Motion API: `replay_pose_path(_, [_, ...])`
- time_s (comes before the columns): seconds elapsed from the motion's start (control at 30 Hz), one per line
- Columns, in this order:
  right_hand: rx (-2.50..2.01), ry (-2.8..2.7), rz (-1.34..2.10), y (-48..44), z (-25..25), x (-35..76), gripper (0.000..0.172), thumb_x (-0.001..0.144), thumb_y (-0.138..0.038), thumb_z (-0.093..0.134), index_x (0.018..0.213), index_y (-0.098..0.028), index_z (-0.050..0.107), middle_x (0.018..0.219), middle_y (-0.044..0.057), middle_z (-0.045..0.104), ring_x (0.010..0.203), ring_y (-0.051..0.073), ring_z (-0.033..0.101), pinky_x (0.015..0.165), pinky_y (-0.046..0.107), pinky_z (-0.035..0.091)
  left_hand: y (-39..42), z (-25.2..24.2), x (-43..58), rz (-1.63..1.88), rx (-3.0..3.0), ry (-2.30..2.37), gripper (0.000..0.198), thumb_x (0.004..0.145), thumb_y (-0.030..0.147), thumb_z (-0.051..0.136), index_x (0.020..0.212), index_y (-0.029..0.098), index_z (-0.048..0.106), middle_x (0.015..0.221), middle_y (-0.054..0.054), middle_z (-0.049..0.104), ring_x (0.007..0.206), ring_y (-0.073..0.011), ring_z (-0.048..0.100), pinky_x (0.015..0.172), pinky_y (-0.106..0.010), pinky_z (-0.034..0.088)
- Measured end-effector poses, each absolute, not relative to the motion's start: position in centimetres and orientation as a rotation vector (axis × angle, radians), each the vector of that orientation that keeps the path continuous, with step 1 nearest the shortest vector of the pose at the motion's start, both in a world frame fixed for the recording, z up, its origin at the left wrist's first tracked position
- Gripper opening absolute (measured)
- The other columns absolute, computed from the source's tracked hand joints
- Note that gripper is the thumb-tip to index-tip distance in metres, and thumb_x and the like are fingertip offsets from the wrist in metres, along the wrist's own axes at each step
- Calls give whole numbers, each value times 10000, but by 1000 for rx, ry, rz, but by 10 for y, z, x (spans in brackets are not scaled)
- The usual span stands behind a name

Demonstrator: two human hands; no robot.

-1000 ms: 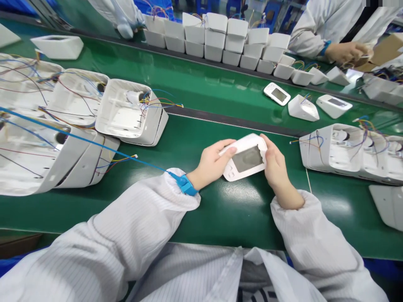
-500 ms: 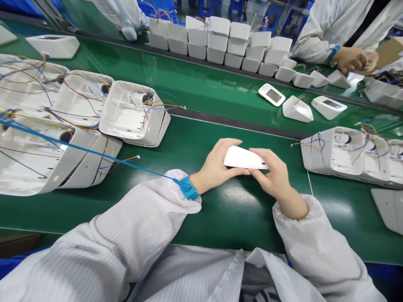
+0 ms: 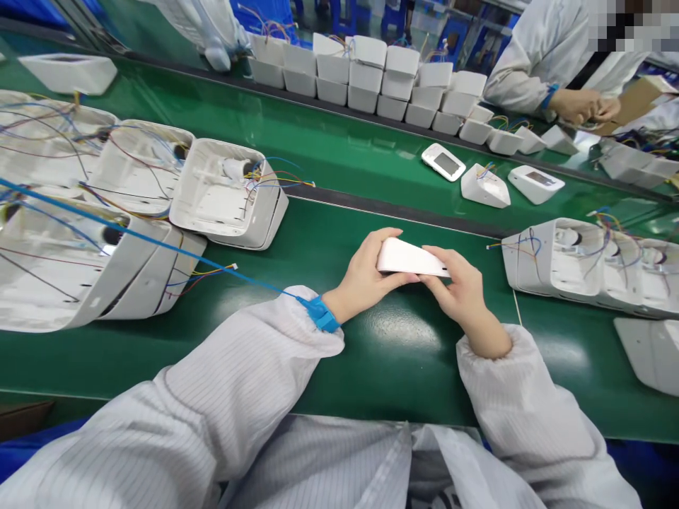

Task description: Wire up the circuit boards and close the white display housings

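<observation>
Between my two hands is a white wedge-shaped plastic housing (image 3: 407,257), held above the green bench (image 3: 371,367). My left hand (image 3: 366,272) grips its left end, thumb along the lower edge and fingers over the top. On the opposite end my right hand (image 3: 457,283) is closed, its thumb underneath, close to a small dark slot. The underside of the housing is out of sight. A blue wrist strap (image 3: 320,313) with a blue cord circles my left wrist.
White open housings with loose wires (image 3: 217,191) are grouped at left, and more housings (image 3: 556,258) at right. Beyond the dark rail lie a white unit with a screen (image 3: 444,162) and similar pieces. Stacked housings (image 3: 366,71) line the far side. A co-worker's hands (image 3: 581,106) are at upper right.
The housing has tilted slightly in my hands, its lower edge turning a little upward. The screened units on the far strip have shifted left in view.
</observation>
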State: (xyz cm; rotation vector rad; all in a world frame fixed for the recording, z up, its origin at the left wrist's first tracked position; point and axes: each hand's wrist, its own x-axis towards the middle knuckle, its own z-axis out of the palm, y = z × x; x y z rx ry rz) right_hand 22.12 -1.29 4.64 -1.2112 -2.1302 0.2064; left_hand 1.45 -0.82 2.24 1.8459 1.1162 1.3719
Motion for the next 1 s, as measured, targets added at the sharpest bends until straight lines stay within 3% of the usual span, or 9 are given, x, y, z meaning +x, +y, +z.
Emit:
replay_pose_path(0.17, [-1553,-1881,115,10,32,249,510,951,-602,422,1118,-184,663,912,96,738,753,250,683,656,352,528,0,17,13,1460,1766,1142,620,822,499,707,1311,216,453,1303,-118,571,1222,-252,561,1009,-425,474])
replay_pose_path(0.27, [-1637,-1663,341,34,21,250,582,944,-660,382,876,-168,684,623,33,662,528,195,598,511,305,477,0,18,16,1446,1790,1063,401,884,411,653,1207,205,535,1178,-92,637,1099,-220,619,940,-402,515])
replay_pose_path(0.37, [-1547,-1493,641,70,13,222,586,921,-682,423,751,-167,645,536,10,599,424,153,529,459,294,466,-2,20,18,1393,1838,962,296,908,363,616,1149,197,575,1100,-82,663,1035,-208,635,906,-385,533])
replay_pose_path(0.43, [-1456,-1492,743,101,10,194,558,951,-631,392,829,-158,663,632,45,655,493,169,599,523,329,532,-3,21,18,1374,1842,945,261,921,356,593,1119,187,594,1072,-84,669,1015,-207,636,895,-382,538])
replay_pose_path(0.53, [-1463,-1762,517,157,15,160,452,984,-466,380,949,-149,701,916,118,726,830,218,702,792,422,583,-2,22,16,1354,1826,954,223,936,356,566,1049,174,627,1015,-82,675,971,-200,638,878,-371,542])
replay_pose_path(0.63, [-1471,-1877,379,209,24,154,285,887,-373,591,847,-130,736,1255,191,639,1269,300,527,1107,504,386,0,23,14,1344,1831,933,203,942,356,554,977,178,644,965,-72,682,940,-199,640,875,-370,538])
replay_pose_path(0.7, [-1584,-1991,236,233,26,161,276,870,-339,631,900,-94,754,1414,224,517,1407,354,342,1169,543,252,2,23,14,1348,1823,931,191,943,348,549,937,184,646,940,-67,687,931,-201,638,877,-373,534])
replay_pose_path(0.83, [-1897,-2058,38,249,19,175,440,960,-377,521,1230,-62,668,1492,268,410,1397,430,323,1093,647,269,3,22,15,1354,1784,931,191,942,337,544,916,182,651,925,-65,691,928,-201,636,891,-376,530])
replay_pose_path(1.0, [-1733,-1961,40,230,19,177,410,916,-179,492,1301,-115,620,1485,178,474,1349,344,435,1132,562,298,3,22,16,1323,1622,957,214,923,338,568,1018,173,665,1001,-79,689,949,-192,640,853,-343,539])
